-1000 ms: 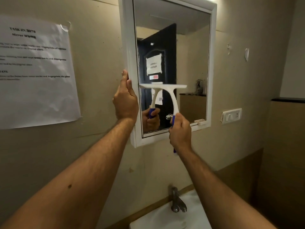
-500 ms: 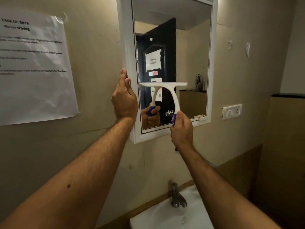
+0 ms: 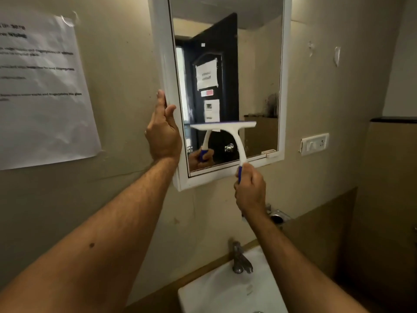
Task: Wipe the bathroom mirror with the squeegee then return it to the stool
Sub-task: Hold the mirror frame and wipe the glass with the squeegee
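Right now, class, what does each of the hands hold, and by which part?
The right hand grips the squeegee by its blue handle. The left hand steadies the mirror by its frame's left edge.

Mirror [image 3: 259,64] mounted on wall, above sink [image 3: 225,297]. Tap [image 3: 240,258] at back of sink, below mirror's lower edge. Paper notice [image 3: 42,91] on wall, left of mirror. Switch plate [image 3: 314,143] on wall, just right of mirror's lower corner. Left hand [image 3: 163,136] on mirror's left frame edge. Squeegee [image 3: 225,134] blade against lower glass, handle running down to right hand [image 3: 250,190] below the frame.
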### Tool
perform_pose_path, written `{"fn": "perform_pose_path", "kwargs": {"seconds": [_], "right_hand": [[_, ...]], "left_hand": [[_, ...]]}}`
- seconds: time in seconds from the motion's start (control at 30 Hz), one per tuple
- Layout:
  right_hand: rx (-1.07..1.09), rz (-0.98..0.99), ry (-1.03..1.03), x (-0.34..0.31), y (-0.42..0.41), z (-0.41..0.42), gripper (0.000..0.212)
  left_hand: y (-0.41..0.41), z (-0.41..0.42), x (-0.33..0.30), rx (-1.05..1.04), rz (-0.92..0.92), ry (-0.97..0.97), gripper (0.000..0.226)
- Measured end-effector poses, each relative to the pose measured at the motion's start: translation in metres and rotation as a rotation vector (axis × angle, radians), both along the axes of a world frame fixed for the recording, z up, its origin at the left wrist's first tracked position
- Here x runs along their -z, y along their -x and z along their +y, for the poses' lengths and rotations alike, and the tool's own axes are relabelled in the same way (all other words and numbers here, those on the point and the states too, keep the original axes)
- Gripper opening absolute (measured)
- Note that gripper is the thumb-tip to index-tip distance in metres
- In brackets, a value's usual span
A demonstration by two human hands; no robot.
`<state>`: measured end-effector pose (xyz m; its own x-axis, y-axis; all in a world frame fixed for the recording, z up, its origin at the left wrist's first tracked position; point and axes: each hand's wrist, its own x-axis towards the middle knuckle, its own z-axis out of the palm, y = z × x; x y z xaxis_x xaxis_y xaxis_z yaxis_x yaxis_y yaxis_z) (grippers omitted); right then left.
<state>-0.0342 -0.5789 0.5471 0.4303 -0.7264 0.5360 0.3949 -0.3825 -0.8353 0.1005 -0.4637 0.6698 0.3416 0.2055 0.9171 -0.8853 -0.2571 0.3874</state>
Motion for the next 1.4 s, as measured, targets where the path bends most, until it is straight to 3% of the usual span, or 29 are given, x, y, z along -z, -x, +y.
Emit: {"fn": "perform_pose_path", "kwargs": {"seconds": [0.17, 0.43, 0.6, 0.73, 1.03, 1.17, 1.4], "right_hand": [[0.004, 0.038, 0.045, -0.013, -0.012, 0.000, 0.037], [0.026, 0.087, 0.075, 0.062, -0.001, -0.006, 0.044], [-0.003, 0.038, 0.056, 0.020, -0.001, -0.003, 0.034], [0.017, 0.056, 0.047, -0.011, -0.009, 0.005, 0.039], [0.019, 0.088, 0.008, 0.051, -0.002, 0.006, 0.050], [0.003, 0.080, -0.010, 0.038, 0.002, 0.005, 0.038], [-0.003, 0.087, 0.011, 0.017, -0.009, 0.012, 0.037]], "left_hand": [[-0.002, -0.001, 0.000, -0.041, 0.002, -0.008, 0.046], [-0.007, -0.004, 0.002, -0.027, -0.022, 0.025, 0.046], [-0.009, -0.003, 0.004, -0.015, -0.011, 0.010, 0.050], [-0.009, -0.003, 0.007, -0.007, 0.002, -0.005, 0.053], [-0.010, -0.003, 0.006, -0.008, 0.009, -0.011, 0.051], [-0.008, -0.003, 0.008, 0.007, -0.007, -0.014, 0.050], [-0.012, -0.001, 0.012, 0.020, -0.019, -0.020, 0.056]]}}
